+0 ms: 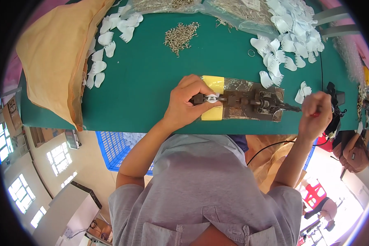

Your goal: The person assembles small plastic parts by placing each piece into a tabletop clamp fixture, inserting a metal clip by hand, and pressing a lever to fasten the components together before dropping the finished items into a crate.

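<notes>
Left hand [187,101] pinches a white piece [212,98] between thumb and finger; right hand [317,114] fists around the lever [290,107]

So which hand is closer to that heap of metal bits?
Left: the left hand is below the heap of metal bits in the picture, pinching a white piece; the right hand is farther off to the right, on the lever.

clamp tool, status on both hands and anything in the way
Left hand pinching white part at clamp tool. Right hand around lever. Loose white pieces near right hand.
</notes>
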The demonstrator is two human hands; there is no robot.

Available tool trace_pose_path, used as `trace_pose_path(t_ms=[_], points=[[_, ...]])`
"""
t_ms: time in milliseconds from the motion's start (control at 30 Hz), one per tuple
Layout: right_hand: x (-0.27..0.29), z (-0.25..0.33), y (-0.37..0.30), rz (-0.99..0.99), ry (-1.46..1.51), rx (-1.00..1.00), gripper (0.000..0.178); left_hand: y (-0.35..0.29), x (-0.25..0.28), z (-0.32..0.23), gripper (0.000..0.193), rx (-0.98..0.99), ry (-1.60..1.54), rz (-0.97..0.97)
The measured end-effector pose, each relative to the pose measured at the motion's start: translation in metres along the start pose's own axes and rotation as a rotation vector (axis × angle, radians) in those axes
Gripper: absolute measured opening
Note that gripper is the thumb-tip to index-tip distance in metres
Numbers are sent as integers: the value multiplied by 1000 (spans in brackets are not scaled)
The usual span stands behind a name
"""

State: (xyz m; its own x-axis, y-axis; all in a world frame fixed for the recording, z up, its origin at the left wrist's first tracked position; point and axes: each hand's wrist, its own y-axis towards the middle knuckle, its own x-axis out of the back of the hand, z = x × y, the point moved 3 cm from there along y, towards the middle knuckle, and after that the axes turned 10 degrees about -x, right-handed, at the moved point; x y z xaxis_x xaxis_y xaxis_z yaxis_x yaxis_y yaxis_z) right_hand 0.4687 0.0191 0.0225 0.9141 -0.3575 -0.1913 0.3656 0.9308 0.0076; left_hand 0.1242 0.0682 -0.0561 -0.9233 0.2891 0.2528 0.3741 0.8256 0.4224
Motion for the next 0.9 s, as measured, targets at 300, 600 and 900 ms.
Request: trace_pose_path(t_ms=[300, 600, 900], points=[[74, -80, -5, -325, 172, -176, 28, -2, 67, -56, 33, -175, -454, -63], [82, -84, -5, -374, 95, -118, 30, -7, 197, -8, 33, 370, 375, -182], [37, -46, -4, -425, -758, 96, 19, 80, 199, 98, 17, -9, 1223, -35]])
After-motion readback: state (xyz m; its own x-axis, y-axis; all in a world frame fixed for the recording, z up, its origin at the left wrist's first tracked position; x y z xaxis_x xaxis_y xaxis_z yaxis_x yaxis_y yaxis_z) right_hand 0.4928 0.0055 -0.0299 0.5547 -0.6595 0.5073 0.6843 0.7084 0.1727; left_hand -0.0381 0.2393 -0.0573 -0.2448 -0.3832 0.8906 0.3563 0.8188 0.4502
